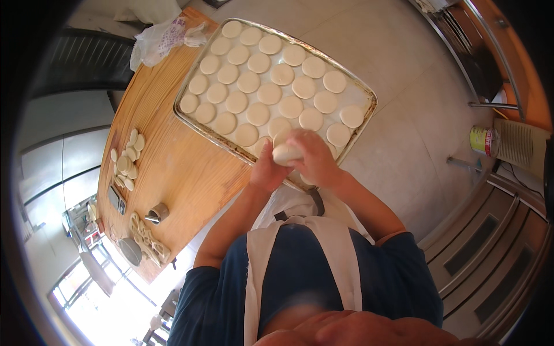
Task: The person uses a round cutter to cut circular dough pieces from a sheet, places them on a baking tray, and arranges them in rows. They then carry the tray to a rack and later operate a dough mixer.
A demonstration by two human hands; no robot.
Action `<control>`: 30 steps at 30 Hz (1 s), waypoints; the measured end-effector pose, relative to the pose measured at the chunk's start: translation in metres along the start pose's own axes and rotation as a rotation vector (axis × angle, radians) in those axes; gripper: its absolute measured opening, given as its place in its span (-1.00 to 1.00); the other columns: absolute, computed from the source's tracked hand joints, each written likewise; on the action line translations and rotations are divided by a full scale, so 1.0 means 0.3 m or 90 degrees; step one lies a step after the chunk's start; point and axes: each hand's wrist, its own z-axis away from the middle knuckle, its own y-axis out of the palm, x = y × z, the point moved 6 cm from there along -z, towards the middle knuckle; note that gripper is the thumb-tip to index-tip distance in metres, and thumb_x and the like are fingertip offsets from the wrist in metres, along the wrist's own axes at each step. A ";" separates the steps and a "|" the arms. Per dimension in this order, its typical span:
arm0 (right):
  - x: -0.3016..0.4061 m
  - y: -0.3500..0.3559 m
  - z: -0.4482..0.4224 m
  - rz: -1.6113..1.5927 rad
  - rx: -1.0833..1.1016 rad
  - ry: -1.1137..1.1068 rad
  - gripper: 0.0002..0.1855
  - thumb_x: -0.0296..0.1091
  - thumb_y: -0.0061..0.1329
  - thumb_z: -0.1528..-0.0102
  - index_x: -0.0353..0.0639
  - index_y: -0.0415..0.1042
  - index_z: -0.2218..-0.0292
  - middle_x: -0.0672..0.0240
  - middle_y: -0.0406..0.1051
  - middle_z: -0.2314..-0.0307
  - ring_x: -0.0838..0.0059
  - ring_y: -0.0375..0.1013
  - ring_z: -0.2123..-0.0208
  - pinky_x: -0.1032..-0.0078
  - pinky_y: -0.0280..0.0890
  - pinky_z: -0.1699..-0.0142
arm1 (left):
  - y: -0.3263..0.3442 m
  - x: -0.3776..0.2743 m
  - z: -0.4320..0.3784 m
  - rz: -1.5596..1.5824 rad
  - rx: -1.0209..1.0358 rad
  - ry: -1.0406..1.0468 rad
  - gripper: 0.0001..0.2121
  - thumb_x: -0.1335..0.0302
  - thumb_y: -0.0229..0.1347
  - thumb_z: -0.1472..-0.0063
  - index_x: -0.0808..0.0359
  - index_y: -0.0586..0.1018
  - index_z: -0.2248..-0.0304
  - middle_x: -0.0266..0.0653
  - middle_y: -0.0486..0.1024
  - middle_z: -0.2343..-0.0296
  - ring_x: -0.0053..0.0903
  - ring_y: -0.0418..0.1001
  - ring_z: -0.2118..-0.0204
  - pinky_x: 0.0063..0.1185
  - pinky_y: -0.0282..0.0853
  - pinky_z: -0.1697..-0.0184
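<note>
A large baking sheet (359,93) with a lined base and browned metal rim lies before me, covered in slanting rows of flat, pale dough rounds (248,82). Over its near edge, my left hand (269,171) cups one or more pale dough rounds (286,155) held upright on edge. My right hand (315,156), slightly blurred, grips the same dough from the other side with bent fingers. How many pieces are between the hands is hard to tell. The hands and forearms hide some of the rounds at the sheet's near corner.
On the wooden table (186,168) at left are piled dough discs (124,163), a digital scale (116,200), a ring cutter (159,212) and a wooden mould (149,242). A plastic bag (160,41) lies at the far end. A tin (484,140) and steel-fronted oven (489,259) stand right.
</note>
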 end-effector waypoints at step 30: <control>-0.745 -0.260 0.128 0.311 -0.261 0.481 -0.46 -0.50 0.02 0.15 -0.25 0.17 0.09 0.06 0.23 0.18 0.06 0.20 0.08 0.31 0.19 0.02 | -0.242 -0.027 0.204 -0.035 -0.131 0.108 -0.56 0.34 0.00 -0.16 0.18 0.20 -0.02 -0.26 0.23 0.01 -0.37 0.19 -0.05 -0.34 0.21 -0.04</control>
